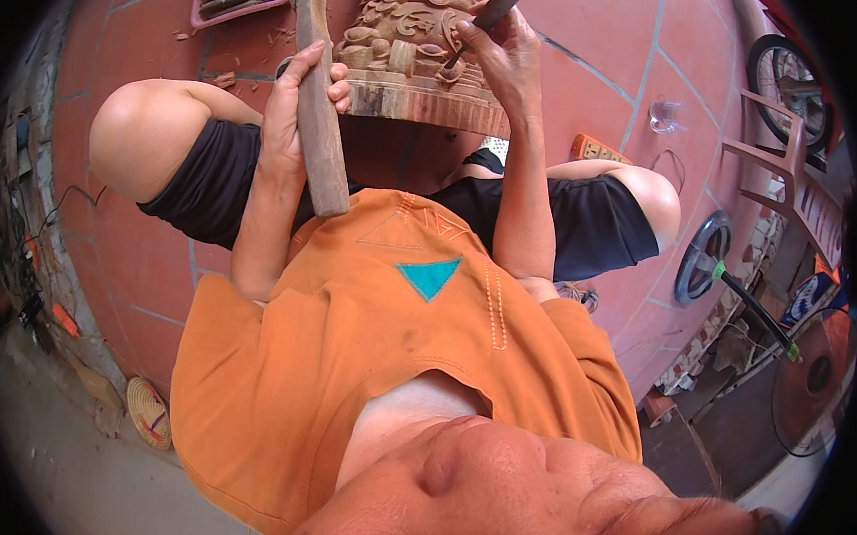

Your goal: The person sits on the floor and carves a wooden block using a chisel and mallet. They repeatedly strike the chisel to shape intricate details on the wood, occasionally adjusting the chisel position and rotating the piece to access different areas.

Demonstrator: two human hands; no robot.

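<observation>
My left hand [286, 106] is wrapped round a long, worn wooden club [320, 138], which stands nearly upright in the view, its lower end by my orange shirt. In my right hand [512, 63] is a carving chisel [496, 6] with a dark, thick handle. The chisel slants down to the left, and its tip meets the carved wooden block [395, 59] or hovers just over it; I cannot tell which. Scrolls, coin-like rounds and rounded shapes in relief cover the brown block. Its plain, thick base edge [421, 100] faces me, between my bent legs.
A pink tray [209, 21] of dark tools stands at the far left, near wood shavings on the red tile floor [609, 30]. To the right are an orange power strip [597, 149], a clear cup [666, 117], a plastic chair [777, 147] and a fan [816, 380].
</observation>
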